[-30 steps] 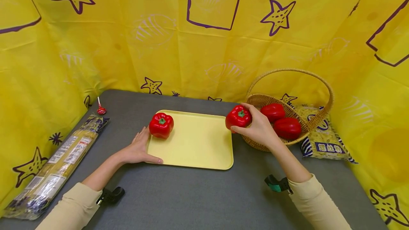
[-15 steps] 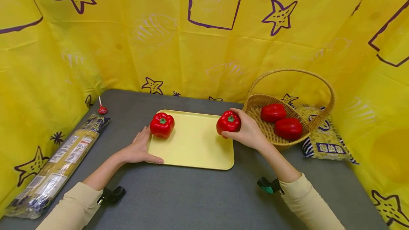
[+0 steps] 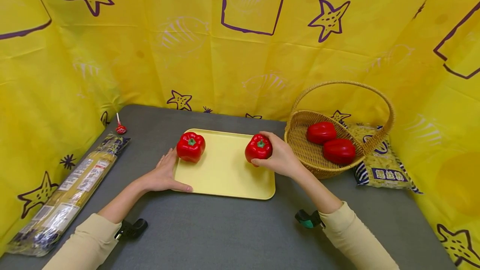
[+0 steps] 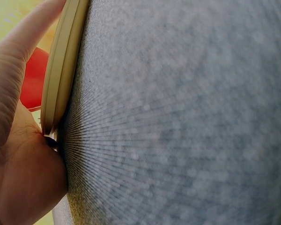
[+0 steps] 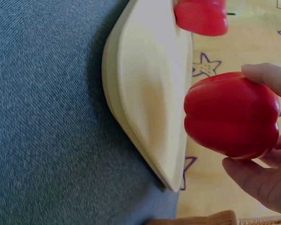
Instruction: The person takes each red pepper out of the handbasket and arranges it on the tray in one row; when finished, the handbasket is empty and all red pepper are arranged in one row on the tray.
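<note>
Leftward from the wicker basket (image 3: 301, 143), one red pepper (image 3: 257, 149) has been carried; it is gripped by the right hand (image 3: 280, 156) above the tray (image 3: 221, 180). The tray's left edge is touched by the extended left hand (image 3: 163, 175), near a second pepper (image 3: 191, 147). Grey tabletop (image 3: 210, 232) is enclosed by starfish-printed yellow cloth (image 3: 225, 57). "螺丝粉" can be read on the bag (image 3: 384, 159); the long packet's (image 3: 73, 193) print is too small.

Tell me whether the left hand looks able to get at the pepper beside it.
Probably yes: the left hand rests at the left end of the tray, close to the red pepper, with nothing taller than the tray's rim seen between them.
</note>
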Tool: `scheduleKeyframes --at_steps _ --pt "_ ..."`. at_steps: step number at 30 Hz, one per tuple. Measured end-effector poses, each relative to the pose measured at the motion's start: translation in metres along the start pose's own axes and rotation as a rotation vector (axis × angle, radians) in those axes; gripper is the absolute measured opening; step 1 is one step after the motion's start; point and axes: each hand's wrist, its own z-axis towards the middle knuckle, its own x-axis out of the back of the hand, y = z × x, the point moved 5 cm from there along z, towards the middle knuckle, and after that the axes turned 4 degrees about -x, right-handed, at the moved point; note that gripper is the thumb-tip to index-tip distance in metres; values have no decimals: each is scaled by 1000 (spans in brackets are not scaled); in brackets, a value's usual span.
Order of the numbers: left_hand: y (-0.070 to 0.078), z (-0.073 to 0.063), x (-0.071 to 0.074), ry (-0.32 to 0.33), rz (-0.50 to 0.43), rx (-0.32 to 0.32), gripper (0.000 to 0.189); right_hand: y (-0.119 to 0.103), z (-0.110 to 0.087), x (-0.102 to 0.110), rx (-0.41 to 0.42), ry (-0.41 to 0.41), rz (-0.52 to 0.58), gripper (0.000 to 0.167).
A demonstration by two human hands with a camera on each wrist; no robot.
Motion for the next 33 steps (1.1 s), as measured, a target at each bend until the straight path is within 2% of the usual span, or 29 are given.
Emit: scheduleKeyframes --at_steps 10,17,33 --pt "3 -1 0 6 -2 -16 130 -8 3 -16 9 -29 15 86" --pt "1 -1 1 0 -2 -4 131 -12 6 -25 6 -39 1 85" --pt "3 -2 2 1 -3 -2 132 -26 15 -43 62 -50 44 86"
